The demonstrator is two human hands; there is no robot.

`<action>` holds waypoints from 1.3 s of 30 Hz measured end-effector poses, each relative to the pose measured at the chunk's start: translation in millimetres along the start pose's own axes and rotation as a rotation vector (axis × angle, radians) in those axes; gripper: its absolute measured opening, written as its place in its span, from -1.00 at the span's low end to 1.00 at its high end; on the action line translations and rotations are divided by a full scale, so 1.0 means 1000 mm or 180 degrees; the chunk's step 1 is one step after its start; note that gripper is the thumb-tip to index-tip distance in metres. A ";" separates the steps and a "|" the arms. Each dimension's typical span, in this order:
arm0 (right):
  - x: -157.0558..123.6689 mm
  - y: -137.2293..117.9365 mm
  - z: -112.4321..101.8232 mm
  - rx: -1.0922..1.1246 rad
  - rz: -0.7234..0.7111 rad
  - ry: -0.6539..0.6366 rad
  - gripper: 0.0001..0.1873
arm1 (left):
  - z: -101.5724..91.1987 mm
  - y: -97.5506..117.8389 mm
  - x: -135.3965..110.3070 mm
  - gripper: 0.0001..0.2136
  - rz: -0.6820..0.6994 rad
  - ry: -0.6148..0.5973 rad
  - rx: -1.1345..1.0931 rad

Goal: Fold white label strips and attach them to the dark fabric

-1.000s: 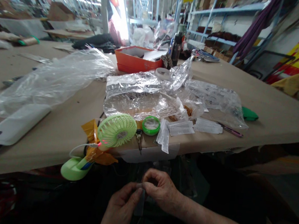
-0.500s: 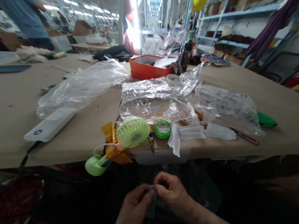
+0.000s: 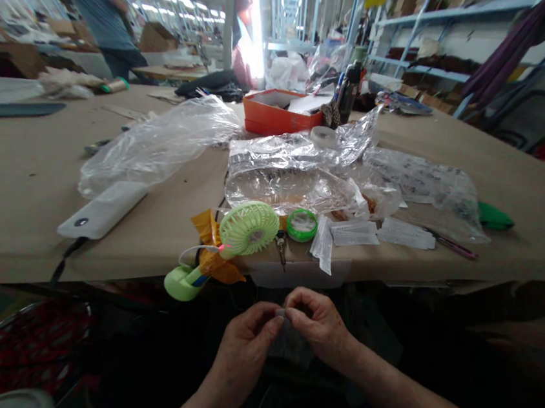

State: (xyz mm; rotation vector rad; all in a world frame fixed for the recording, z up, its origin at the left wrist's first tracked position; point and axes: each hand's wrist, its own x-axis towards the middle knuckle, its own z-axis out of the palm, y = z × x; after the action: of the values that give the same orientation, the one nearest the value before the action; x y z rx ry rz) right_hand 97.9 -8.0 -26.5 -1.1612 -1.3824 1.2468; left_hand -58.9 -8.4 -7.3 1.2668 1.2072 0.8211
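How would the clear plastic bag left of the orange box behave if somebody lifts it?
The bag would probably sag, since it lies in loose folds. Its see-through film suggests low weight, and its glossy sheen hints at slipperiness.

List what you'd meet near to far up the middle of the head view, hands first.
Left hand and right hand, side by side at a pale piece → round green case → clear bag → orange box.

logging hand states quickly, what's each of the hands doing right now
Left hand: closed, pinching a small pale piece.
Right hand: closed in a pinch beside that piece; whether it grips it cannot be told.
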 end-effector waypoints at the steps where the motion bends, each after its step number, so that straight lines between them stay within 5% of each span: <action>1: 0.002 -0.002 -0.002 -0.0077 -0.0035 0.0014 -0.86 | 0.000 0.003 0.003 -0.89 0.0072 0.0027 0.0083; 22: 0.033 -0.012 -0.016 -0.0962 -0.0543 0.0313 -0.92 | -0.001 0.017 0.039 -0.83 0.1055 0.0356 0.1396; 39: 0.036 -0.009 -0.015 -0.1041 -0.0597 0.0376 -0.90 | 0.003 0.009 0.044 -0.86 0.1248 0.0597 0.1435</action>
State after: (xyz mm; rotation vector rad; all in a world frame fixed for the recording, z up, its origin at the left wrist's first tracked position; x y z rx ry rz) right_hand 107.4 29.1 -15.1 -1.2688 -1.6040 0.8268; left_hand -44.9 34.3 -7.8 1.8682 1.3624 0.9999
